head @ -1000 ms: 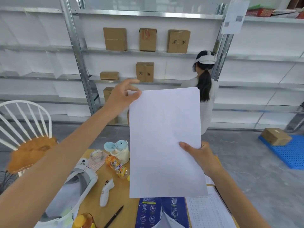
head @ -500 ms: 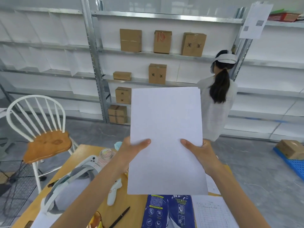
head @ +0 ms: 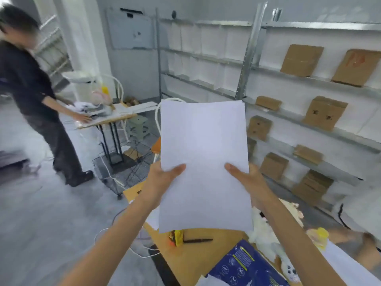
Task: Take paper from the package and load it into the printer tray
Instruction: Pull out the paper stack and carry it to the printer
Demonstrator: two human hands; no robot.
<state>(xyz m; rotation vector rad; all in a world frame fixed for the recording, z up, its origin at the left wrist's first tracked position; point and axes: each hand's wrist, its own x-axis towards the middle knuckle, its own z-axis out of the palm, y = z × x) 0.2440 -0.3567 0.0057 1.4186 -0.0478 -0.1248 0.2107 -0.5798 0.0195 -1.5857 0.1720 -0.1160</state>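
Note:
I hold a stack of white paper [head: 203,153] upright in front of me, above the wooden table [head: 198,263]. My left hand [head: 162,180] grips its left edge, thumb on the front. My right hand [head: 246,180] grips the right edge the same way. The blue paper package [head: 243,267] lies open on the table at the bottom of the view, with white sheets showing at its mouth. No printer or tray is in sight.
A person in dark clothes [head: 31,96] stands at the left by a small cluttered table [head: 107,118]. Metal shelving [head: 309,83] with cardboard boxes fills the right. A wire basket [head: 123,162], a pen [head: 195,240] and white cables lie nearby.
My view has swung to the left, bringing the second table and the person in dark clothes into sight. Both hands keep the same hold on the paper; earlier my left hand slid from its top to its side.

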